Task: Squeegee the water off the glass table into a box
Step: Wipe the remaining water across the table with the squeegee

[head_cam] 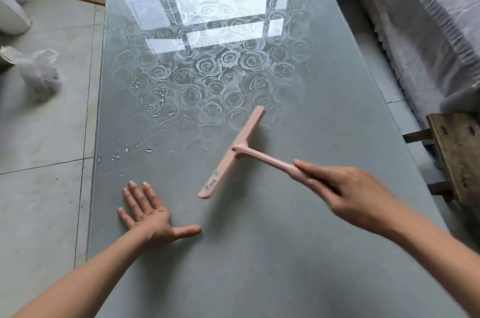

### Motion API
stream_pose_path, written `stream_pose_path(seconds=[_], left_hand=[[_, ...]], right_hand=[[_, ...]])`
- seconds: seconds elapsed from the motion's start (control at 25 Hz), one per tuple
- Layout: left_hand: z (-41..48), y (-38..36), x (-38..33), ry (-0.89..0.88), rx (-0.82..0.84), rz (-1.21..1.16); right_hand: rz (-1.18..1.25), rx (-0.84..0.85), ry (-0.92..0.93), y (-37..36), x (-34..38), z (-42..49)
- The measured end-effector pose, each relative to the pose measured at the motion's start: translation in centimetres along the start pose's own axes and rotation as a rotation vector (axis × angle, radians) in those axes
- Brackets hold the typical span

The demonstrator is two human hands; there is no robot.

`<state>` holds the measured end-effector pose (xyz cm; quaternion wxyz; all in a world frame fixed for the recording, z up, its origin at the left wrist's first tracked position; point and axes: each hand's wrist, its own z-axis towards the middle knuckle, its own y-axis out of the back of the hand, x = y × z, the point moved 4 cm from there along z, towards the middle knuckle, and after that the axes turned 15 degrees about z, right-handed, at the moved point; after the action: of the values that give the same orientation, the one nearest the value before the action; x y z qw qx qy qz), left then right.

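Water beads near the left edge of the glass table, well short of any box, which is out of view. The left hand lies flat with fingers spread, holding nothing; it likely steadies the body. The squeegee sits right of the puddles, its handle gripped by the right hand. Best to press the blade evenly and sweep leftward.

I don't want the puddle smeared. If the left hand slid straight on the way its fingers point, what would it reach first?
Probably the small water drops just ahead of the left hand, near the left edge of the glass table.
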<state>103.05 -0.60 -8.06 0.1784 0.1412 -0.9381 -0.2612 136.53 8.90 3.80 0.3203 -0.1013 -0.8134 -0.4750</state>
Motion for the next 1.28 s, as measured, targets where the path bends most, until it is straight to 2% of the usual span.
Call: stream_pose_path(seconds=[0.2,0.36,0.44,0.52,0.6,0.68,0.88,0.96,1.04,1.12,1.28], left_hand=[[0.6,-0.2,0.2,-0.006,0.008,0.022],[0.7,-0.4,0.0,0.002,0.023,0.023],[0.7,-0.5,0.0,0.004,0.030,0.014],[0.6,-0.2,0.2,-0.002,0.041,-0.005],[0.6,0.0,0.3,-0.018,0.059,-0.022],[0.4,0.1,0.1,-0.030,0.065,-0.036],[0.3,0.1,-0.1,-0.028,0.078,-0.054],[0.5,-0.1,-0.1,-0.026,0.063,-0.058],[0.8,-0.3,0.1,-0.028,0.044,-0.068],[1.1,-0.6,-0.2,-0.040,0.012,-0.074],[1.3,-0.8,-0.4,-0.045,-0.031,-0.114]], right_hand=[[0.021,0.058,-0.063,4.8,-3.8,-2.8],[-0.090,0.206,0.054,-1.2,2.7,5.0],[-0.170,0.190,0.173,-3.0,5.7,8.6],[-0.185,0.136,0.232,-0.8,6.6,9.4],[-0.137,0.088,0.152,3.1,5.5,8.2],[-0.217,0.064,0.074,5.2,4.1,6.8],[-0.212,0.189,0.102,-2.3,7.5,10.0],[-0.273,0.154,0.153,-3.6,9.6,12.5],[-0.201,0.100,0.130,-1.8,10.1,12.7],[-0.060,0.036,0.044,1.3,9.2,11.2],[-0.072,0.031,-0.139,0.5,8.5,6.9]])
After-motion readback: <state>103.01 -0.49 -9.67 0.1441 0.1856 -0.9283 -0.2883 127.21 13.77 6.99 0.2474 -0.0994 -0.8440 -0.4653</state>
